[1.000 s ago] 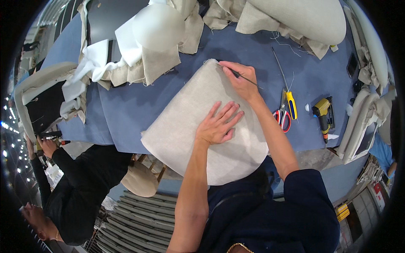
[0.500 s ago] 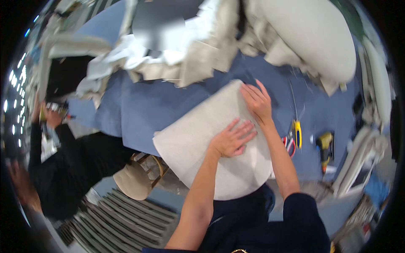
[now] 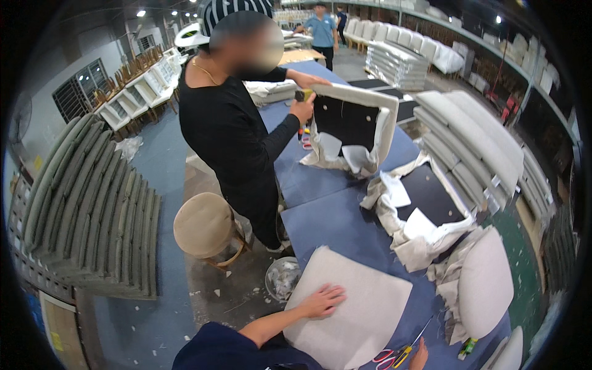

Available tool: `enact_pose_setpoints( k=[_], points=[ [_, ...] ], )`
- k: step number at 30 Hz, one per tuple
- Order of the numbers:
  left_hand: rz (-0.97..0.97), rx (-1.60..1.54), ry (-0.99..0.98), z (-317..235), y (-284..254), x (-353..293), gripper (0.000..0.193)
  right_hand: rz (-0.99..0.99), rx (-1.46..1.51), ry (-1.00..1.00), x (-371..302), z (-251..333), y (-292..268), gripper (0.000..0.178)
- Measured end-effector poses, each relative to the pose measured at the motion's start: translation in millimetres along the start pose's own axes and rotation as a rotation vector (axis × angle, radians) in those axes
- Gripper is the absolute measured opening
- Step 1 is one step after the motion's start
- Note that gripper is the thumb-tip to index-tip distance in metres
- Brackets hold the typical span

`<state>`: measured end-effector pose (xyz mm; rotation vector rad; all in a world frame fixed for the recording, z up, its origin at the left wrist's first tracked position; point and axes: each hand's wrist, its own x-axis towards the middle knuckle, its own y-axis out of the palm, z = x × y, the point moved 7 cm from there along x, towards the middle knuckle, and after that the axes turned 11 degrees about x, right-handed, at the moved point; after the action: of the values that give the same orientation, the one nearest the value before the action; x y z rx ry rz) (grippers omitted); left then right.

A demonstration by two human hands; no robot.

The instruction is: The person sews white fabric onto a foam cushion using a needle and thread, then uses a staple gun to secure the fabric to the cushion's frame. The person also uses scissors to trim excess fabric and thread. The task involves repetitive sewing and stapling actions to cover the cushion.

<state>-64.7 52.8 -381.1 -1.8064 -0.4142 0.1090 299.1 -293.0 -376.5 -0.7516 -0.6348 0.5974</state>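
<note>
An off-white fabric-covered chair panel [image 3: 364, 302] lies at the near edge of the blue table, its smooth side up and its near part overhanging toward my body. My left hand [image 3: 322, 300] rests on it, fingers outstretched. Past the panel's right side, close to the lower rim, my right hand [image 3: 420, 356] shows only in part, a finger extended beside a yellow-handled screwdriver [image 3: 403, 356]; it does not appear to grip it. Red-handled scissors [image 3: 385, 358] lie between the screwdriver and the panel.
A co-worker in black [image 3: 231, 123] holds a yellow tool against an upright chair panel [image 3: 348, 117]. More partly covered panels [image 3: 431, 191] and a rounded cushion [image 3: 487, 283] fill the table's right. A stool [image 3: 203, 225], a scrap bucket [image 3: 282, 279] and stacked grey pads [image 3: 92, 209] stand left.
My view has swung up and left. My right hand has come off the panel and is now beside the screwdriver. My left hand still lies on the panel.
</note>
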Motion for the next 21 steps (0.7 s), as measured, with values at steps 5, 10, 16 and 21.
enact_pose_setpoints(
  k=[5,10,16,21],
  points=[
    [-0.084,-0.139,-0.827,63.4,-6.1,-99.6,0.076,0.049,0.199,0.236,23.1,18.4,43.6,0.037],
    [-0.062,-0.671,-1.184,91.4,36.5,-131.8,0.101,-0.011,0.220,0.404,40.8,76.1,149.1,0.050],
    [-0.310,-0.768,-1.316,76.6,19.2,-136.8,0.091,0.070,0.263,0.905,40.8,71.4,137.1,0.082],
    [-0.599,-0.862,-1.288,90.3,3.4,-120.7,0.081,-0.167,0.952,0.724,56.2,94.5,70.6,0.082]
  ],
)
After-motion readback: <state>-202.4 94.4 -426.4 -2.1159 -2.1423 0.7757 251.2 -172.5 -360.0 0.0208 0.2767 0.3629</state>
